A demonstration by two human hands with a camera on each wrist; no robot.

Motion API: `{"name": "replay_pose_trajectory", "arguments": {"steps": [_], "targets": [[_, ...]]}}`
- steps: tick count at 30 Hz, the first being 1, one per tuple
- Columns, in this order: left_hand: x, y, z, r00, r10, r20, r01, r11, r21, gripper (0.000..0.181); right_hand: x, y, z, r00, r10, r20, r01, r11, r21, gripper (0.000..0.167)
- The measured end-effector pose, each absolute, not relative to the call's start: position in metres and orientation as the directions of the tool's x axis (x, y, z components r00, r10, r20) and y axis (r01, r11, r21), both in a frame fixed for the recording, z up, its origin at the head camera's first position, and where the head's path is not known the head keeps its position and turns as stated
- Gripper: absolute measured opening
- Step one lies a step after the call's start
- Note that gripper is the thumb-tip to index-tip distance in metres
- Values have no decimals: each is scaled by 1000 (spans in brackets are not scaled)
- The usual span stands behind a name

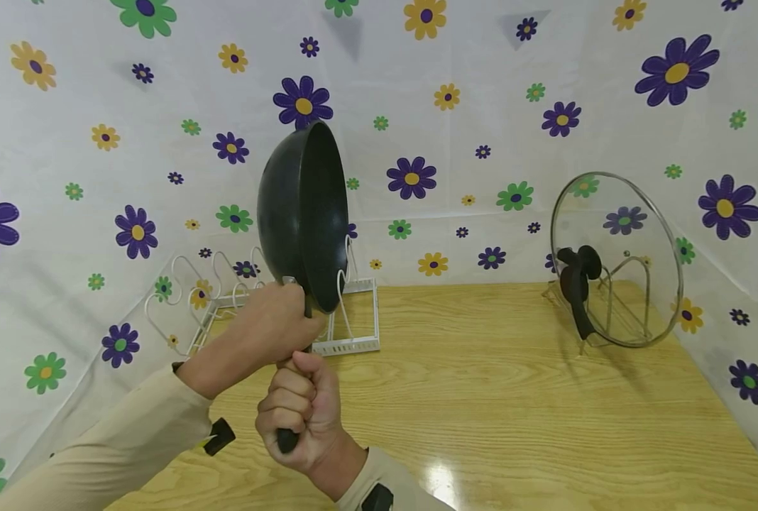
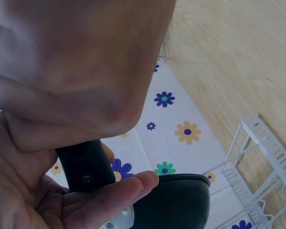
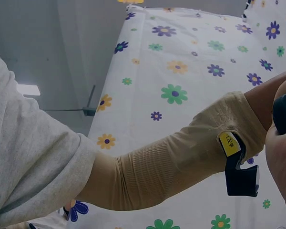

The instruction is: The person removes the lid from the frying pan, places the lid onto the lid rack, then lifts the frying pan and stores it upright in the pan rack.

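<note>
A black wok (image 1: 286, 206) is held up on its side, its hollow turned to the right. My left hand (image 1: 267, 323) grips the handle close to the bowl; in the left wrist view its fingers (image 2: 109, 200) lie along the handle (image 2: 86, 167) beside the riveted bracket. Just below, my right hand (image 1: 302, 415) wraps around the lower handle, whose rounded end (image 1: 287, 440) pokes out under the fist. The wok's lower edge is at a white wire rack (image 1: 347, 346); whether they touch I cannot tell.
A glass lid (image 1: 641, 284) with a black knob (image 1: 573, 277) leans upright on a wire stand (image 1: 647, 298) at the table's right. Flower-patterned cloth (image 1: 481, 248) hangs behind and at both sides of the wooden table (image 1: 513, 397). White wire loops (image 1: 174, 284) rise at the rack's left.
</note>
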State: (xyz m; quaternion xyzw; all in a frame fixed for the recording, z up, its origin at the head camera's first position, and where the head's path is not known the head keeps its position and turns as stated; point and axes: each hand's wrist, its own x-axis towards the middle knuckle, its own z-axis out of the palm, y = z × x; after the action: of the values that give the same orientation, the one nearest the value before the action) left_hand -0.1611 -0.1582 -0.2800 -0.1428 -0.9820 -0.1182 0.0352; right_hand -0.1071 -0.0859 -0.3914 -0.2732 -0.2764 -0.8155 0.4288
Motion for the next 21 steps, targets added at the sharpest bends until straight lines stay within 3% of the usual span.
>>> {"name": "replay_pose_trajectory", "arguments": {"steps": [21], "targets": [[-166,-155,-284,-954,280,104,296,937,188,39,-111,-84,-396,-480,-536,695,852,-472,225,43]]}}
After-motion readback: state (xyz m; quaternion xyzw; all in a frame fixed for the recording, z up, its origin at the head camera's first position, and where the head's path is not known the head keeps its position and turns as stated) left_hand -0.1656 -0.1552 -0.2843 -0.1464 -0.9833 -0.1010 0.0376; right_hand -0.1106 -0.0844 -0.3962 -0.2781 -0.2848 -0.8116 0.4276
